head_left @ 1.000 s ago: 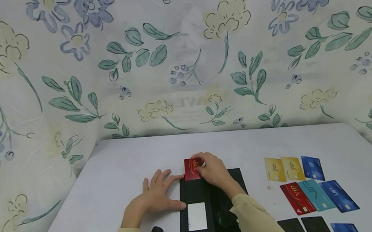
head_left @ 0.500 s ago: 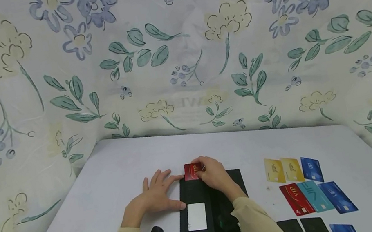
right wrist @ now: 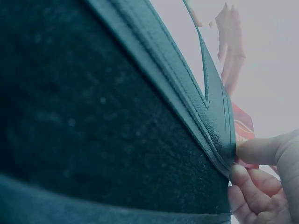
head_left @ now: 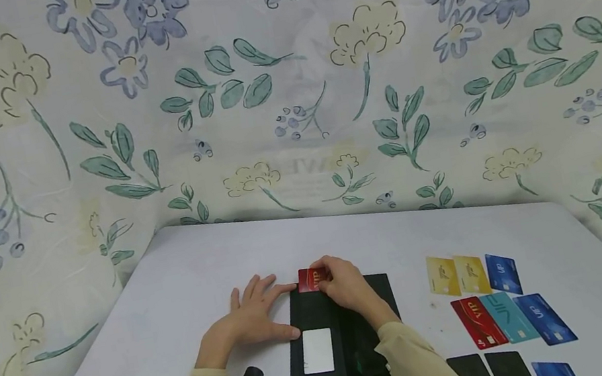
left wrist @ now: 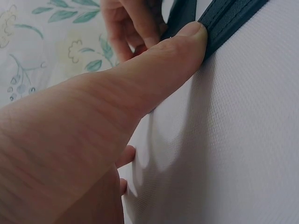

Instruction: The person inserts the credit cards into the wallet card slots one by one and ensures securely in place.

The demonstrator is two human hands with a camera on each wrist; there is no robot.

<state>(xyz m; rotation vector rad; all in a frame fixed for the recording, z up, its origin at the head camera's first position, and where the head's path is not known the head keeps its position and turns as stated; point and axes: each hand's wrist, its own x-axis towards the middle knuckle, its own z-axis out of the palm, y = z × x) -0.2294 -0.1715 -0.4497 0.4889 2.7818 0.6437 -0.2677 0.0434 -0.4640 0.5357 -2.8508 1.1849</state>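
Observation:
A black wallet point(head_left: 314, 311) lies unfolded on the white table, a white window point(head_left: 317, 351) low on its left panel. At the top of that panel a red card point(head_left: 308, 280) is partly in a slot, its lower part hidden. My right hand point(head_left: 348, 286) pinches this card by its right side; the right wrist view shows thumb and fingers at the red card point(right wrist: 243, 125) by the wallet's edge. My left hand point(head_left: 253, 321) is spread flat, index fingertip and thumb touching the wallet's left edge. In the left wrist view, the thumb point(left wrist: 173, 58) presses on that edge.
Right of the wallet lie yellow cards point(head_left: 443, 276), a blue card point(head_left: 503, 274), then a red card point(head_left: 479, 322), a teal card point(head_left: 508, 317) and another blue card point(head_left: 545, 318). Black cards point(head_left: 511, 370) are nearest the front. A floral curtain point(head_left: 285, 97) hangs behind.
My right hand has moved the red card down toward me, deeper into the wallet slot, so less of it shows. The left hand has stayed in place.

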